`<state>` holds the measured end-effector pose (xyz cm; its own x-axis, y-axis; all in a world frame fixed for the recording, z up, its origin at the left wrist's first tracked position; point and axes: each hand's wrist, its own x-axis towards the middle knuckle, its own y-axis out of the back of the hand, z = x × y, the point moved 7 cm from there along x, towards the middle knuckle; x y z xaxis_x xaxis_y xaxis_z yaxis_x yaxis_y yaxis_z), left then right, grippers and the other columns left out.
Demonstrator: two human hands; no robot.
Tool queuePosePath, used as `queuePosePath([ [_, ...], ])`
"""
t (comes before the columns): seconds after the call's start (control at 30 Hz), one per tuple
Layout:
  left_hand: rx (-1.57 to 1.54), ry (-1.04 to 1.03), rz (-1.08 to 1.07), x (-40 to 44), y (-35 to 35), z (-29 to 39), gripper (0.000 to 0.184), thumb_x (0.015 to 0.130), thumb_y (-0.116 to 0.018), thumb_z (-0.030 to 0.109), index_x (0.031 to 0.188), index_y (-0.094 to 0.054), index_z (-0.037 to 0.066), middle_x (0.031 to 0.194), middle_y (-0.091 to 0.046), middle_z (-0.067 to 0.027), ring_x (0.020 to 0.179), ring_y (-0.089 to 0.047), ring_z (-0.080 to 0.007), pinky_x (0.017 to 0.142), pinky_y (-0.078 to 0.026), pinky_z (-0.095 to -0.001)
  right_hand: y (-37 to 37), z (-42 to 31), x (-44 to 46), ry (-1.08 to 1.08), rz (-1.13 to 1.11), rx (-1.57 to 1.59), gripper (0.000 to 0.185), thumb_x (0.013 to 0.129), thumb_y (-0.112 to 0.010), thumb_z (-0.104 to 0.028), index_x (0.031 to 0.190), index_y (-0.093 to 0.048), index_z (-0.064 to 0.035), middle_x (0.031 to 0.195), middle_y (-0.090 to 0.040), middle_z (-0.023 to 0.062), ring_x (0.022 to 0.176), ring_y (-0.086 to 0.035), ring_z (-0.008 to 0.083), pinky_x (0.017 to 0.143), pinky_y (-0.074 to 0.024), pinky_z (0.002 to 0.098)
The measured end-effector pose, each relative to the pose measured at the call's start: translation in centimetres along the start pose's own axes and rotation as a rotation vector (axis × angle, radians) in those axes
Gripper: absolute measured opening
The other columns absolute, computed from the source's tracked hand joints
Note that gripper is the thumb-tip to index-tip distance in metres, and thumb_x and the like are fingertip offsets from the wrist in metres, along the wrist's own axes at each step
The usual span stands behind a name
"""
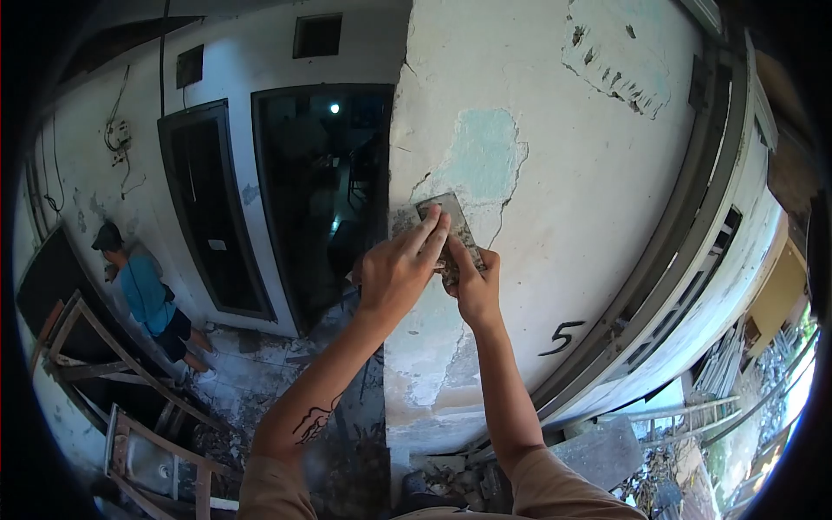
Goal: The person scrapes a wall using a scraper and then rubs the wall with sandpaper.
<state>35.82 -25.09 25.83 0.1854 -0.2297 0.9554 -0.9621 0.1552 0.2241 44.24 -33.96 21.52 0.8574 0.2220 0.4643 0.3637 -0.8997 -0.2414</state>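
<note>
A flat, straight-edged trowel blade (463, 229) is held before the cracked plaster wall (598, 173), just past centre toward one o'clock in the view; whether it touches the plaster cannot be told. Its long sides slant from eleven to five o'clock. The face is dull grey, fairly plain at the top end, mottled with dark and brownish crust lower down. The right hand (477, 279), toward five o'clock, is clamped on the lower end. The left hand (392, 270), at eight, lays two extended fingers (425, 232) together across the face; its thumb is hidden, so its grip cannot be told.
</note>
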Motion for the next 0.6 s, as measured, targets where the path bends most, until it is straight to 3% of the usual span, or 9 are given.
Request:
queuePosePath([
  [0.07, 0.017, 0.038, 0.019, 0.7, 0.0, -0.5, 0.056, 0.060, -0.073, 0.002, 0.115, -0.062, 0.010, 0.116, -0.063, -0.0027, 0.074, -0.067, -0.0157, 0.058, -0.053, -0.0247, -0.3, -0.1, 0.7, 0.005, -0.011, 0.002, 0.024, 0.090, -0.058, -0.017, 0.073, -0.062, -0.0012, 0.057, -0.052, 0.0010, 0.040, -0.039, 0.0059, 0.034, -0.0280, 0.0213],
  [0.13, 0.000, 0.040, 0.039, 1.0, 0.1, -0.5, 0.055, 0.062, -0.072, 0.002, 0.115, -0.062, 0.009, 0.116, -0.063, -0.0029, 0.074, -0.067, -0.0149, 0.058, -0.053, -0.0248, -0.5, -0.3, 1.0, -0.021, -0.015, 0.117, 0.022, 0.090, -0.057, -0.016, 0.074, -0.061, -0.0020, 0.057, -0.052, 0.0009, 0.039, -0.038, 0.0060, 0.034, -0.0277, 0.0212],
  [0.6, 0.000, 0.030, -0.027, 0.0, -0.2, 0.2, 0.059, 0.062, -0.073, 0.006, 0.119, -0.060, 0.009, 0.118, -0.061, -0.0044, 0.080, -0.067, -0.0141, 0.060, -0.053, -0.0245, 0.3, 0.0, 0.5, 0.016, -0.016, 0.016, 0.025, 0.091, -0.059, -0.019, 0.073, -0.062, -0.0018, 0.057, -0.053, 0.0004, 0.041, -0.041, 0.0055, 0.035, -0.0287, 0.0216],
])
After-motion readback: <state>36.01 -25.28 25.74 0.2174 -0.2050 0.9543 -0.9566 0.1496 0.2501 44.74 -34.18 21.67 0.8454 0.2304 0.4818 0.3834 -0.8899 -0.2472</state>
